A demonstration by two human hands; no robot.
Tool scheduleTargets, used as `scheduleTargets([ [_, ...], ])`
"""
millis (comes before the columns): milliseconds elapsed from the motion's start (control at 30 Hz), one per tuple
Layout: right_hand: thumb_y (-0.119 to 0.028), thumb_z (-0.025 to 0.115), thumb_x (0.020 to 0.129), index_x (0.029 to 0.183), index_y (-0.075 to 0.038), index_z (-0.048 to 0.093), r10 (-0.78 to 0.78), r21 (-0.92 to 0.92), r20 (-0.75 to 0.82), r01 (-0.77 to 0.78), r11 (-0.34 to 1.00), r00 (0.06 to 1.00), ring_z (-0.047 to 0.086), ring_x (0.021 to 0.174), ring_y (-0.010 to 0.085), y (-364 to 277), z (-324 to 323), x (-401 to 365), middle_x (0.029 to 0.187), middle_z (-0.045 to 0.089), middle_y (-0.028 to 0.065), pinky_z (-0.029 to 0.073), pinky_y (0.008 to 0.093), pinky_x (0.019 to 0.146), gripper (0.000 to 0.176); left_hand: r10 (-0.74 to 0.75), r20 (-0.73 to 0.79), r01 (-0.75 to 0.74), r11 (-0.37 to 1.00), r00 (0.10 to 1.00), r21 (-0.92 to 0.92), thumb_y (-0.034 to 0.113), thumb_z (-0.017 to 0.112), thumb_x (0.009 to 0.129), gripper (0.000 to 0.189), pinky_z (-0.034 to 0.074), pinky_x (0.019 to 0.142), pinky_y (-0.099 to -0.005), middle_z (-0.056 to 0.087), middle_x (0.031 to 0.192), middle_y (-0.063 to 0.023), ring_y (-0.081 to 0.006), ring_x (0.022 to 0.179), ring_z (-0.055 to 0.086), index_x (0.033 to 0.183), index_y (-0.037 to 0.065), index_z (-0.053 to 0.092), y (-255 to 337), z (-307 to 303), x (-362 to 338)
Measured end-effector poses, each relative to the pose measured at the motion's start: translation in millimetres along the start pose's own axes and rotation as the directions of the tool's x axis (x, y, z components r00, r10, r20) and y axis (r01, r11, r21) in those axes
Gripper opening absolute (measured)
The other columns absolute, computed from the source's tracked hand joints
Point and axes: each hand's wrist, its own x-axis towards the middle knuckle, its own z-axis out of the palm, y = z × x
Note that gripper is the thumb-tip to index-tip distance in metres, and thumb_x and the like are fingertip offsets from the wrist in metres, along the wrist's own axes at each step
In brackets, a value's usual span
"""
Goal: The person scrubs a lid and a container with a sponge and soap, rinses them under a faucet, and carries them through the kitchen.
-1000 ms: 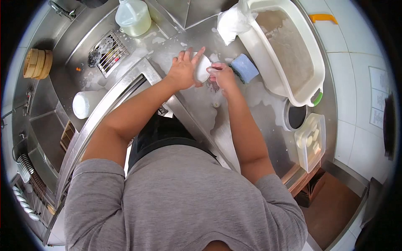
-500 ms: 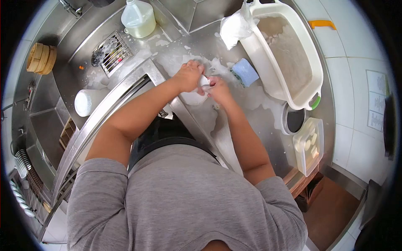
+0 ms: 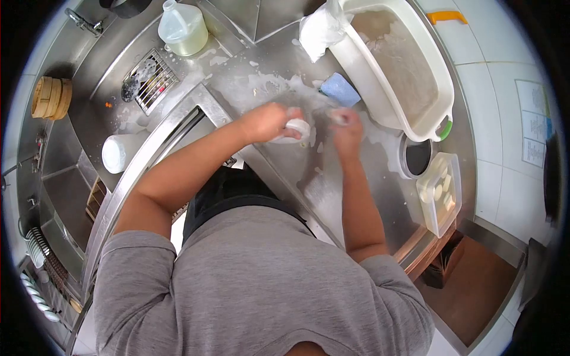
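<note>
My left hand (image 3: 267, 123) is closed around a small white round container (image 3: 298, 127), held over the wet steel counter with its round end towards the right. Apart from it, to the right, my right hand (image 3: 348, 132) has its fingers bent together. Something small and pale (image 3: 341, 119) shows at those fingertips, too smeared by motion to name. Just beyond the right hand, a blue sponge (image 3: 340, 89) lies against the foot of the large white tub.
The white tub (image 3: 389, 89) holds cloudy water, with a white plastic bag (image 3: 320, 32) over its corner. A dark-topped round container (image 3: 415, 156) and a clear food box (image 3: 440, 194) stand at right. A jug (image 3: 183, 29) is near the drain grate (image 3: 155, 80).
My hands have come apart: the left drew back slightly with the white container, the right swung to the right. The camera view has shifted a little.
</note>
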Motion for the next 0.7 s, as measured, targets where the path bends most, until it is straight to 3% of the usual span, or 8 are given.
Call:
scheduleTargets([
  [133,0.009,0.059,0.066,0.092,0.003,0.062,0.415,0.338,-0.514,-0.267,0.903,0.751,0.061,0.068,0.0178,89,-114,-17,0.089,0.063,0.0127,0.051,0.0249,0.052,0.026,0.082,-0.233,-0.097,0.994,0.969,-0.054,0.037,0.070,0.079,0.037,0.050,0.068,-0.0384,0.064,0.077,-0.0180,-0.0322,0.071,0.063,0.100,0.008,0.059,-11,2,-14],
  [200,0.004,0.065,0.067,0.093,0.004,0.061,0.245,-0.253,-0.567,-0.450,0.856,0.786,0.061,0.059,0.0183,143,-183,-25,0.078,0.065,0.0127,0.049,0.0299,0.048,0.027,-0.130,-0.272,0.057,0.963,0.954,-0.263,0.036,0.069,0.081,0.036,0.050,0.067,-0.0362,0.064,0.077,-0.0154,-0.0272,0.069,0.064,0.100,0.008,0.058,-19,0,-8],
  [267,-0.002,0.068,0.067,0.099,0.003,0.062,-0.068,-0.704,-0.480,-0.338,0.625,0.874,0.063,0.064,0.0217,134,-192,-27,0.080,0.065,0.0151,0.050,0.0332,0.054,0.034,-0.330,-0.253,0.183,0.865,0.910,-0.468,0.034,0.069,0.082,0.034,0.050,0.066,-0.0341,0.064,0.076,-0.0129,-0.0222,0.068,0.064,0.100,0.007,0.058,-39,9,4],
  [333,-0.003,0.067,0.068,0.109,0.001,0.060,0.553,-0.782,-0.003,-0.347,0.518,0.833,0.064,0.076,0.0250,157,-179,-23,0.093,0.065,0.0161,0.051,0.0342,0.065,0.042,-0.523,-0.206,0.130,0.534,0.827,-0.835,0.031,0.069,0.083,0.033,0.050,0.067,-0.0318,0.065,0.079,-0.0097,-0.0174,0.070,0.062,0.100,0.004,0.058,-75,25,22],
  [367,-0.003,0.065,0.072,0.116,-0.002,0.058,0.366,-0.632,0.293,-0.108,0.767,0.883,0.064,0.085,0.0226,169,-156,-25,0.101,0.065,0.0124,0.051,0.0330,0.073,0.044,-0.563,-0.139,0.151,0.438,0.814,-0.886,0.026,0.074,0.078,0.036,0.050,0.068,-0.0317,0.065,0.083,-0.0111,-0.0196,0.074,0.063,0.099,0.002,0.058,-78,25,24],
  [400,-0.006,0.068,0.075,0.114,-0.004,0.060,0.322,-0.163,0.305,-0.284,0.945,0.896,0.064,0.083,0.0232,85,-108,-3,0.101,0.065,0.0100,0.050,0.0330,0.076,0.040,-0.565,-0.138,0.154,0.438,0.813,-0.886,0.026,0.074,0.078,0.036,0.050,0.068,-0.0317,0.065,0.083,-0.0111,-0.0196,0.074,0.063,0.099,0.002,0.058,-79,26,25],
  [533,-0.029,0.068,0.079,0.122,-0.009,0.055,-0.154,-0.571,0.118,0.194,0.797,0.981,0.054,0.105,0.0361,11,12,55,0.109,0.059,0.0189,0.042,0.0425,0.091,0.049,-0.517,-0.187,0.253,0.663,0.835,-0.705,0.022,0.080,0.068,0.043,0.050,0.070,-0.0329,0.065,0.084,-0.0120,-0.0210,0.079,0.063,0.098,0.002,0.057,-67,24,24],
  [700,-0.034,0.069,0.078,0.123,-0.011,0.052,0.069,-0.314,0.113,-0.030,0.949,0.991,0.050,0.108,0.0379,-7,61,87,0.113,0.056,0.0168,0.040,0.0468,0.091,0.054,-0.420,-0.319,0.273,0.868,0.850,-0.414,0.021,0.084,0.062,0.044,0.050,0.073,-0.0299,0.066,0.084,-0.0110,-0.0158,0.076,0.062,0.092,0.002,0.058,-51,22,20],
])
